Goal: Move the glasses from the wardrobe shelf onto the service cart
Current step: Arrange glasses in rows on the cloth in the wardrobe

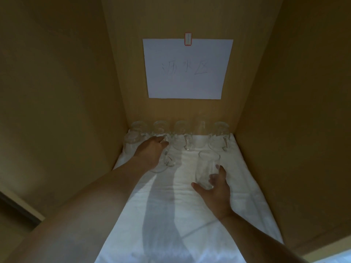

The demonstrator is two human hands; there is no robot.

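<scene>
From the head camera, the one view here, everything can be placed against the paper sign (pixel 187 70) taped to the back wall of the wardrobe. Directly below it a row of glass mugs (pixel 182 136) stands along the back of the shelf on a white cloth (pixel 190 215). Nearer the viewer than the sign, and slightly to its right, the right hand (pixel 215 194) cups a plain tumbler (pixel 207 170) from below and behind, thumb on one side and fingers curled round the other, so it is closed on that glass, which looks lifted or tipped off the cloth. Below and left of the sign, the left hand (pixel 152 150) reaches in over a handled mug (pixel 162 162); its fingers curl forward toward the back row, but whether they have closed on a handle cannot be told, since the hand hides them. To do this step well, I would judge the left hand should take a firm hold on one mug only, lift it straight up so it does not knock its neighbours, and bring both glasses out level without dragging the cloth. The service cart is not in view.
</scene>
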